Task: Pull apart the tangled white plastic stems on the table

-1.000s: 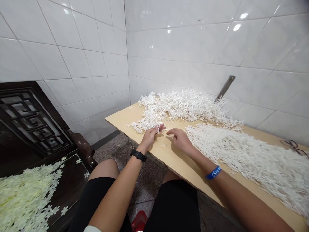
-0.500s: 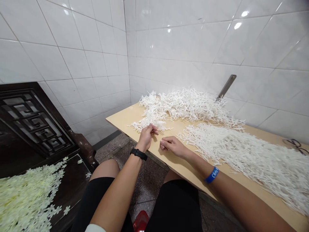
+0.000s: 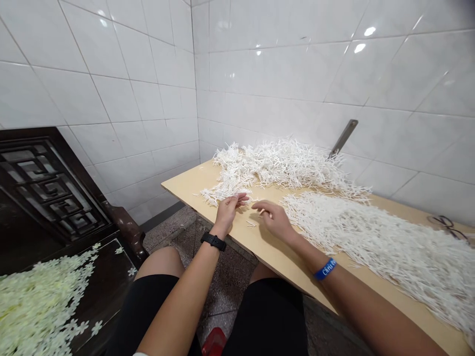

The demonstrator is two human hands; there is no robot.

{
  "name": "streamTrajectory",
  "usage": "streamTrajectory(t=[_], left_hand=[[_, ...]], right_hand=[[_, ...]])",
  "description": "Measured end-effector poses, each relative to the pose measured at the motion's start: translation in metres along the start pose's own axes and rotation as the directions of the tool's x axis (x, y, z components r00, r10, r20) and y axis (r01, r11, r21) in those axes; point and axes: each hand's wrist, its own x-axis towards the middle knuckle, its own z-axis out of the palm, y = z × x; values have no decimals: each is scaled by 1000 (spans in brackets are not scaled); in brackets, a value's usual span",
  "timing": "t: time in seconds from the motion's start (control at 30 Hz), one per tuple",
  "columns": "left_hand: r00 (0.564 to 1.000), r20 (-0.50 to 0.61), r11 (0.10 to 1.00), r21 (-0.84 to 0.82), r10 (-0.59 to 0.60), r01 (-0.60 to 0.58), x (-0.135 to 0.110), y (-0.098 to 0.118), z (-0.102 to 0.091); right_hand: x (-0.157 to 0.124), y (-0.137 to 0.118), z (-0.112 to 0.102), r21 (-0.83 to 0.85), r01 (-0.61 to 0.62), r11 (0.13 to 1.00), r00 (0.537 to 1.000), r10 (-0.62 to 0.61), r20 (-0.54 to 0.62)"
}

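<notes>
My left hand (image 3: 227, 210), with a black wristband, pinches a white plastic sprig at the near edge of a tangled pile of branched white sprigs (image 3: 274, 165) on a pale wooden board (image 3: 282, 252). My right hand (image 3: 275, 218), with a blue wristband, rests just to its right, fingers curled around a small white piece I can barely see. A tiny loose white piece (image 3: 251, 225) lies on the board between my hands. To the right spreads a broad heap of straight white plastic stems (image 3: 374, 237).
White tiled walls close in behind and left of the board. A dark carved wooden bench (image 3: 55, 183) at the left carries pale green plastic flowers (image 3: 40, 301). A metal bar (image 3: 343, 137) leans on the wall. Black glasses (image 3: 445, 225) lie at the far right.
My right hand drew back toward me, fingers pinched, then moved out again toward the stems. My left hand stayed at the sprig pile's edge, shifting only slightly.
</notes>
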Motion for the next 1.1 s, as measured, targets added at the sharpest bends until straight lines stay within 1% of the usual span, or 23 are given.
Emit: streamTrajectory(t=[0.03, 0.07, 0.1, 0.13, 0.17, 0.2, 0.27, 0.3, 0.33, 0.4, 0.43, 0.47, 0.53, 0.6, 0.63, 0.67, 0.73, 0.8, 0.83, 0.9, 0.97, 1.0, 1.1], left_hand=[[1000, -17, 1000, -3, 9, -9, 0, 0, -1], [999, -34, 1000, -5, 18, -19, 0, 0, -1], [998, -51, 1000, -7, 28, -29, 0, 0, -1], [997, -66, 999, -7, 37, -37, 0, -1, -1], [996, -74, 999, -2, 43, -43, 0, -1, -1], [996, -78, 999, 8, 47, -47, 0, -1, 0], [997, -59, 998, 39, 49, -46, 0, -1, 2], [998, -38, 997, 61, 47, -44, -1, 0, 3], [999, -11, 995, 88, 43, -42, -1, 1, 4], [998, 46, 988, 153, 31, -38, -2, 3, 5], [997, 70, 981, 190, 22, -35, -3, 4, 5], [996, 90, 973, 228, 15, -35, -3, 4, 5], [992, 126, 953, 300, 11, -49, -3, 5, 5], [986, 167, 922, 381, 5, -69, -3, 4, 5], [983, 183, 896, 436, -3, -79, -4, 4, 5], [980, 197, 855, 511, -20, -85, -5, 3, 5], [975, 210, 737, 670, -69, -92, -7, 1, 6], [970, 218, 629, 771, -104, -106, -10, 0, 7], [968, 223, 600, 792, -112, -113, -12, -1, 7], [966, 234, 589, 798, -107, -128, -13, -1, 8], [966, 237, 613, 780, -104, -126, -11, -1, 9], [964, 244, 646, 753, -106, -120, -10, 0, 8], [952, 289, 793, 601, -104, -96, -5, 4, 7]], right_hand=[[-2, -6, 9, 218, -123, 968, 990, 104, 98], [-3, -10, 16, 399, -260, 880, 959, 187, 213], [-2, -12, 21, 524, -370, 768, 925, 250, 286], [-1, -11, 24, 615, -427, 662, 904, 322, 281], [1, -8, 22, 687, -427, 589, 889, 413, 198], [3, -2, 18, 739, -384, 554, 858, 509, 64], [9, 15, 1, 776, -264, 573, 731, 643, -226], [11, 23, -8, 771, -225, 596, 674, 666, -318], [13, 29, -17, 759, -196, 620, 631, 673, -386], [14, 36, -27, 739, -160, 654, 599, 659, -454], [13, 36, -28, 722, -147, 676, 606, 638, -475], [12, 34, -27, 683, -138, 717, 637, 592, -494], [8, 25, -19, 503, -109, 857, 745, 406, -530], [4, 14, -11, 204, -17, 979, 854, 120, -506], [2, 10, -7, 60, 51, 997, 889, -18, -458], [1, 7, -4, -46, 116, 992, 909, -125, -397], [-1, 3, 1, -171, 227, 959, 928, -266, -260], [-1, 2, 4, -218, 283, 934, 933, -320, -163], [-1, 2, 5, -227, 284, 932, 937, -320, -139], [-1, 4, 7, -231, 249, 941, 950, -284, -133], [0, 7, 7, -231, 205, 951, 959, -242, -148], [1, 8, 6, -231, 191, 954, 961, -230, -156], [1, 12, 3, -235, 174, 956, 964, -215, -159]])
